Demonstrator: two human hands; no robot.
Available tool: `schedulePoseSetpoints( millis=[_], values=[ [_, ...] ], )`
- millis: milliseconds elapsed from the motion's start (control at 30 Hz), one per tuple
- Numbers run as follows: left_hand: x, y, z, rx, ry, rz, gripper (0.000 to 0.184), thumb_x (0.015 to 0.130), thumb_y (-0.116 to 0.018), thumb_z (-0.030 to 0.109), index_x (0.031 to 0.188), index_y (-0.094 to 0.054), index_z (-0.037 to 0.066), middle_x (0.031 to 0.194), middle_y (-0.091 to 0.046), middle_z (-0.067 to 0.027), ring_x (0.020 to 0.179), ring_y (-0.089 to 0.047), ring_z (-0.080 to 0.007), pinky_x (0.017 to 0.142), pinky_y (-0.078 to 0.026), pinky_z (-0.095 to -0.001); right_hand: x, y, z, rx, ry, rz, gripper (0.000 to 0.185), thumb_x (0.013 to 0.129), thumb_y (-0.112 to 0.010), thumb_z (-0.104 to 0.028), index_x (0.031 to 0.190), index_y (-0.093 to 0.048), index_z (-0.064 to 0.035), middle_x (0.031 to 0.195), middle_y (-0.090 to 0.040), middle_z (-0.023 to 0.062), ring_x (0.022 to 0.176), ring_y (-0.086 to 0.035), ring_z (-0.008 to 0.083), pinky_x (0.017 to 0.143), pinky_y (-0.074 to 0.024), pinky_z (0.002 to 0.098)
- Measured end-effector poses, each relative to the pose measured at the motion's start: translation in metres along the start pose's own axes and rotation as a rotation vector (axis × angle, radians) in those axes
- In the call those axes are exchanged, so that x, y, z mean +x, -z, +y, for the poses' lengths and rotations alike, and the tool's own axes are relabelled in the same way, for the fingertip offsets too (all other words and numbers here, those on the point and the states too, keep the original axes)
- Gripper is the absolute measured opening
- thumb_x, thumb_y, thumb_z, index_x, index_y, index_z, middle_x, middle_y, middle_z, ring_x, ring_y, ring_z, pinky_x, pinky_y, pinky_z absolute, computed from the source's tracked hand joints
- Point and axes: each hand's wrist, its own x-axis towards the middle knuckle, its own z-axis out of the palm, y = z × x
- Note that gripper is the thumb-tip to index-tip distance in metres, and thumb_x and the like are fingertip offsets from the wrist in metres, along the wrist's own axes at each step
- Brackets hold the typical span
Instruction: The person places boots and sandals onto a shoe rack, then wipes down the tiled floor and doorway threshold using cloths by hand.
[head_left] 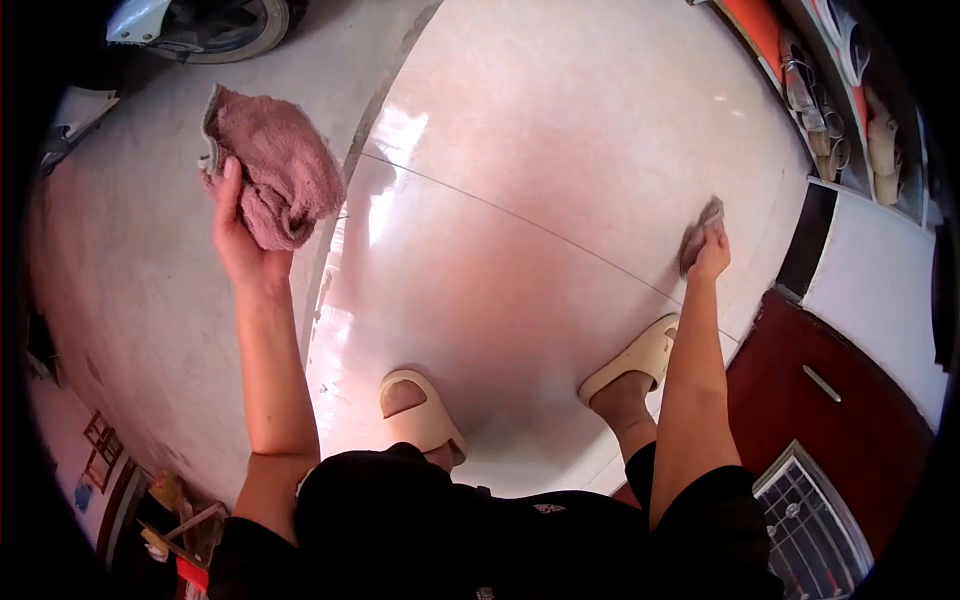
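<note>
On the left, my left hand point(245, 240) is raised with a folded pink towel point(280, 160) in its grip. The thumb lies over the near side of the towel, and the other fingers are hidden behind it. A pale edging runs along the towel's left side. Over at the right, my right hand point(711, 258) is closed on a small grey-brown cloth point(697, 238), which is bunched up and partly covered by the fingers. The two hands are far apart, each in front of a stretched-out arm.
Beige slides point(425, 418) are on my feet on the glossy tiled floor point(520, 230). Rough concrete point(140, 300) lies left of the tile edge. A vehicle wheel point(235, 30) stands at upper left. A shoe rack point(830, 110) and a dark red panel point(840, 390) line the right.
</note>
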Motion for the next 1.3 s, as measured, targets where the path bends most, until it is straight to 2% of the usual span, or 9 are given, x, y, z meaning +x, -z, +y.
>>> schedulePoseSetpoints(
  millis=[133,200,267,400,533,767,900,1100,1300],
  values=[
    [-0.003,-0.018,0.004,-0.062,0.016,0.010,0.043,0.097,-0.051,0.024,0.136,-0.043,0.005,0.139,-0.047,-0.0118,0.129,-0.044,-0.0284,0.109,-0.035,-0.0483,-0.184,-0.180,0.016,-0.803,0.500,-0.047,0.029,0.087,-0.052,0.002,0.114,-0.060,0.0005,0.111,-0.064,0.0101,0.095,-0.062,0.0204,0.082,-0.0496,0.0298],
    [0.002,-0.013,0.003,-0.042,-0.031,0.048,0.044,0.098,-0.049,0.024,0.137,-0.042,0.005,0.140,-0.047,-0.0123,0.130,-0.043,-0.0302,0.111,-0.033,-0.0513,-0.304,-0.270,0.007,-0.462,0.265,-0.365,0.024,0.087,-0.051,0.001,0.110,-0.061,-0.0001,0.109,-0.065,0.0097,0.093,-0.062,0.0213,0.080,-0.0496,0.0304],
    [-0.007,-0.024,0.006,-0.048,-0.036,-0.017,0.045,0.097,-0.051,0.024,0.137,-0.042,0.004,0.139,-0.047,-0.0148,0.128,-0.045,-0.0307,0.109,-0.036,-0.0494,-0.391,-0.329,-0.013,0.270,-0.486,-0.638,0.021,0.088,-0.051,0.000,0.105,-0.063,-0.0007,0.107,-0.065,0.0094,0.091,-0.062,0.0222,0.078,-0.0496,0.0310],
    [-0.015,-0.018,0.028,-0.037,-0.122,0.047,0.045,0.098,-0.048,0.026,0.137,-0.042,0.003,0.136,-0.050,-0.0131,0.126,-0.048,-0.0282,0.109,-0.036,-0.0461,-0.421,-0.373,-0.053,0.010,-0.388,-1.116,0.019,0.088,-0.051,0.000,0.104,-0.063,-0.0021,0.097,-0.065,0.0066,0.084,-0.063,0.0202,0.071,-0.0497,0.0301],
    [-0.017,0.000,0.035,-0.101,-0.155,0.062,0.042,0.098,-0.048,0.026,0.133,-0.046,0.002,0.131,-0.055,-0.0125,0.123,-0.051,-0.0259,0.105,-0.040,-0.0416,-0.351,-0.322,-0.061,0.385,-0.829,-1.039,0.029,0.090,-0.051,-0.003,0.118,-0.058,-0.0038,0.102,-0.064,0.0063,0.091,-0.061,0.0146,0.079,-0.0503,0.0291],
    [-0.004,0.000,0.010,-0.141,-0.102,0.036,0.040,0.094,-0.056,0.021,0.129,-0.049,0.003,0.127,-0.057,-0.0108,0.117,-0.055,-0.0248,0.103,-0.043,-0.0401,-0.266,-0.256,-0.028,-0.492,0.533,-0.655,0.047,0.091,-0.057,-0.018,0.134,-0.048,-0.0027,0.138,-0.046,0.0206,0.127,-0.044,0.0298,0.105,-0.0373,0.0418],
    [0.001,0.001,-0.004,-0.084,-0.066,0.048,0.040,0.094,-0.056,0.020,0.128,-0.049,0.002,0.124,-0.058,-0.0111,0.115,-0.056,-0.0243,0.101,-0.044,-0.0399,-0.305,-0.264,-0.026,-0.899,1.052,-0.947,0.056,0.078,-0.068,-0.028,0.132,-0.055,-0.0163,0.146,-0.039,0.0149,0.128,-0.040,0.0405,0.106,-0.0295,0.0565],
    [0.010,0.023,-0.026,0.067,-0.008,0.146,0.043,0.095,-0.053,0.022,0.131,-0.045,0.000,0.130,-0.054,-0.0152,0.121,-0.052,-0.0303,0.104,-0.042,-0.0460,-0.200,-0.197,-0.042,-0.736,0.988,-0.846,0.042,0.076,-0.053,-0.012,0.117,-0.063,-0.0120,0.125,-0.059,0.0095,0.113,-0.056,0.0311,0.096,-0.0443,0.0471],
    [0.018,0.043,-0.031,0.004,0.021,0.196,0.043,0.094,-0.055,0.024,0.131,-0.046,0.003,0.129,-0.054,-0.0133,0.120,-0.052,-0.0289,0.105,-0.041,-0.0462,-0.114,-0.102,-0.005,-1.293,0.741,0.276,0.039,0.081,-0.050,-0.022,0.113,-0.064,-0.0054,0.118,-0.063,0.0158,0.101,-0.061,0.0354,0.082,-0.0502,0.0448]
  ],
)
